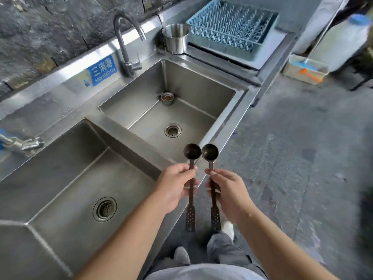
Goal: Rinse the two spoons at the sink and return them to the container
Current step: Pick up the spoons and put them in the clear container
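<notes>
I hold two dark long-handled spoons upright, bowls up, side by side over the sink's front edge. My left hand (175,185) grips the left spoon (192,152) by its handle. My right hand (229,190) grips the right spoon (210,152) the same way. Both perforated handle ends hang below my hands. The right basin (153,110) lies just beyond the spoon bowls, with a curved tap (125,43) at its back edge; no water runs. A steel container (176,38) stands at the basin's far right corner.
A second basin (60,178) lies to the left, with another tap (22,143) at its left rim. A blue dish rack (232,25) sits right of the container. Grey floor stretches to the right, with a cardboard box (304,69) at its far end.
</notes>
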{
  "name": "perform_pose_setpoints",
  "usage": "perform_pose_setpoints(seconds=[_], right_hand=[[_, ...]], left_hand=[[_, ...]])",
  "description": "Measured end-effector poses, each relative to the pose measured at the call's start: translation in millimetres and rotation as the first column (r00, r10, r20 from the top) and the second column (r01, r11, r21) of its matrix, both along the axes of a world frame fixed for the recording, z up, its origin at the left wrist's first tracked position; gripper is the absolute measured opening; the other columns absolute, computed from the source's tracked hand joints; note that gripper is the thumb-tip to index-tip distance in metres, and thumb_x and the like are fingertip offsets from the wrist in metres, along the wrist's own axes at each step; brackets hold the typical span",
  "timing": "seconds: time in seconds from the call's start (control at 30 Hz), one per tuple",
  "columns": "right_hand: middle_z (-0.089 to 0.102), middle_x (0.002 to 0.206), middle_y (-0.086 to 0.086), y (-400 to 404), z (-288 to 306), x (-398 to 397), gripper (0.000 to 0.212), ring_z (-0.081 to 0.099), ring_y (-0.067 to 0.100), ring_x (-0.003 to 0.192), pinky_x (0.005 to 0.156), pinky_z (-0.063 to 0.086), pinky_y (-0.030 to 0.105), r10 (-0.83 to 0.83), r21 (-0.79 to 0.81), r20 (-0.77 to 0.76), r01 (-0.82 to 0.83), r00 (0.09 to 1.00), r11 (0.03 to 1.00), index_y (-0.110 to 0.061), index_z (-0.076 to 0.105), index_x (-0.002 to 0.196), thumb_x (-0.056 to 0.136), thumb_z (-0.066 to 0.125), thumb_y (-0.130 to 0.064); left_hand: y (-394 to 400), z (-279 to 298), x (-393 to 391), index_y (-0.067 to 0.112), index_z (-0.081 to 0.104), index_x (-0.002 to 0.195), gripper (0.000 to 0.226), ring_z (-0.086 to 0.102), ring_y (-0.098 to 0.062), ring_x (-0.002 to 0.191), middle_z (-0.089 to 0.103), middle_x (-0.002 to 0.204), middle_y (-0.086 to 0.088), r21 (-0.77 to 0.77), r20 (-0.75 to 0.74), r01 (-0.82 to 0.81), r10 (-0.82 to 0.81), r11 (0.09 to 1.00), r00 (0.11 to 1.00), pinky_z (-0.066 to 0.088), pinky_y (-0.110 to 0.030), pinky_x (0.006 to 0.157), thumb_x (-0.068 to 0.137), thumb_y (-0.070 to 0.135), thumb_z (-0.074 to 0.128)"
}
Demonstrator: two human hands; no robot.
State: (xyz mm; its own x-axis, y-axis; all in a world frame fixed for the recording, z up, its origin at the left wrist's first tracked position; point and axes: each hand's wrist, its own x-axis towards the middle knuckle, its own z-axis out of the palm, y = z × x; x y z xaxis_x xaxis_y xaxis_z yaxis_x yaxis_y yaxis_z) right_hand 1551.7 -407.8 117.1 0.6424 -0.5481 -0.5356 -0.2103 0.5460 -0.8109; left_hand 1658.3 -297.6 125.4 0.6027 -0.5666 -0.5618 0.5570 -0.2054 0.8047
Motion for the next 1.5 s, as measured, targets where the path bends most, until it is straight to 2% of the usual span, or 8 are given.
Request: perform_pose_setpoints(seconds=[0.27, 0.37, 0.57, 0.83, 0.97, 1.17, 1.37, 1.5], right_hand=[[0.071, 0.065, 0.0, -14.7, 15.0, -126.2, 0.016, 0.065, 0.014, 0.06, 0.051, 0.049, 0.023, -0.272, -0.123, 0.05, 0.276, 0.961, 0.953, -0.018, 0.079, 0.078, 0.088, 0.069, -0.013], [0.067, 0.07, 0.004, -17.1, 16.9, -186.6, 0.009, 0.06, 0.017, 0.066, 0.052, 0.043, 0.024, -0.367, -0.198, 0.032, 0.365, 0.93, 0.91, -0.017, 0.079, 0.083, 0.086, 0.071, -0.019], [0.069, 0.073, 0.009, 2.0, 21.0, -325.9, 0.009, 0.06, 0.017, 0.066, 0.052, 0.043, 0.023, -0.569, -0.245, 0.041, 0.56, 0.821, 0.791, -0.016, 0.079, 0.084, 0.087, 0.071, -0.016], [0.059, 0.067, 0.007, 66.9, 25.4, -538.8, 0.01, 0.05, 0.015, 0.059, 0.049, 0.039, 0.023, -0.8, -0.217, 0.031, 0.785, 0.6, 0.58, -0.007, 0.077, 0.083, 0.088, 0.069, -0.011], [0.06, 0.076, 0.017, 106.3, 26.7, -636.8, 0.011, 0.05, 0.027, 0.071, 0.065, 0.042, 0.04, -0.9, -0.218, -0.019, 0.877, 0.435, 0.428, -0.007, 0.078, 0.088, 0.089, 0.068, -0.014], [0.066, 0.083, 0.022, 159.3, 29.1, -747.5, 0.011, 0.058, 0.027, 0.074, 0.074, 0.054, 0.046, -0.977, -0.254, -0.09, 0.944, 0.195, 0.212, -0.017, 0.079, 0.088, 0.089, 0.068, -0.021], [0.064, 0.062, -0.001, 170.7, 26.7, -818.5, 0.014, 0.053, 0.007, 0.055, 0.053, 0.046, 0.022, -0.994, -0.216, -0.108, 0.976, -0.022, 0.002, -0.023, 0.08, 0.082, 0.09, 0.068, -0.02], [0.065, 0.063, -0.002, 144.5, 24.5, -863.9, 0.014, 0.055, 0.005, 0.054, 0.055, 0.047, 0.021, -0.985, -0.214, -0.124, 0.972, -0.121, -0.093, -0.025, 0.08, 0.081, 0.089, 0.069, -0.021]], left_hand=[[-51.6, 10.6, -93.3, 0.016, 0.071, 0.084, 0.012, 0.068, -0.011, 0.063, 0.067, 0.063, 0.005, 0.03, 0.084, 0.377, -0.378, 0.926, 0.922, 0.052, -0.032, 0.062, 0.09, 0.009, 0.064], [-71.8, 17.0, -141.4, 0.017, 0.074, 0.082, 0.016, 0.069, -0.011, 0.063, 0.068, 0.066, 0.004, 0.03, 0.101, 0.501, -0.502, 0.865, 0.859, 0.053, -0.027, 0.05, 0.091, 0.008, 0.063], [-91.4, 26.1, -273.0, 0.012, 0.071, 0.09, 0.013, 0.07, -0.008, 0.062, 0.068, 0.065, 0.004, 0.051, 0.127, 0.709, -0.708, 0.704, 0.694, 0.053, -0.024, 0.05, 0.093, 0.006, 0.06], [-76.6, 25.1, -488.4, 0.009, 0.071, 0.093, 0.011, 0.07, -0.012, 0.062, 0.068, 0.065, 0.003, 0.062, 0.068, 0.892, -0.894, 0.447, 0.443, 0.054, -0.025, 0.05, 0.092, 0.004, 0.061], [-66.1, 25.0, -595.4, 0.011, 0.071, 0.095, 0.012, 0.07, -0.011, 0.062, 0.069, 0.068, 0.001, 0.075, 0.068, 0.962, -0.963, 0.264, 0.259, 0.053, -0.024, 0.049, 0.092, 0.006, 0.061], [-54.8, 28.0, -725.3, 0.011, 0.07, 0.098, 0.012, 0.072, -0.011, 0.066, 0.07, 0.067, 0.004, 0.063, 0.077, 0.997, -0.996, -0.034, -0.039, 0.054, -0.024, 0.051, 0.093, 0.007, 0.06], [-73.1, 17.7, -821.5, 0.017, 0.073, 0.097, 0.013, 0.074, -0.014, 0.075, 0.074, 0.071, 0.003, 0.087, 0.104, 0.964, -0.96, -0.253, -0.261, 0.057, -0.032, 0.063, 0.092, 0.011, 0.062], [-109.2, 10.5, -882.0, 0.02, 0.074, 0.096, 0.014, 0.074, -0.014, 0.078, 0.075, 0.076, 0.001, 0.084, 0.127, 0.926, -0.918, -0.368, -0.377, 0.057, -0.034, 0.067, 0.091, 0.013, 0.063]])
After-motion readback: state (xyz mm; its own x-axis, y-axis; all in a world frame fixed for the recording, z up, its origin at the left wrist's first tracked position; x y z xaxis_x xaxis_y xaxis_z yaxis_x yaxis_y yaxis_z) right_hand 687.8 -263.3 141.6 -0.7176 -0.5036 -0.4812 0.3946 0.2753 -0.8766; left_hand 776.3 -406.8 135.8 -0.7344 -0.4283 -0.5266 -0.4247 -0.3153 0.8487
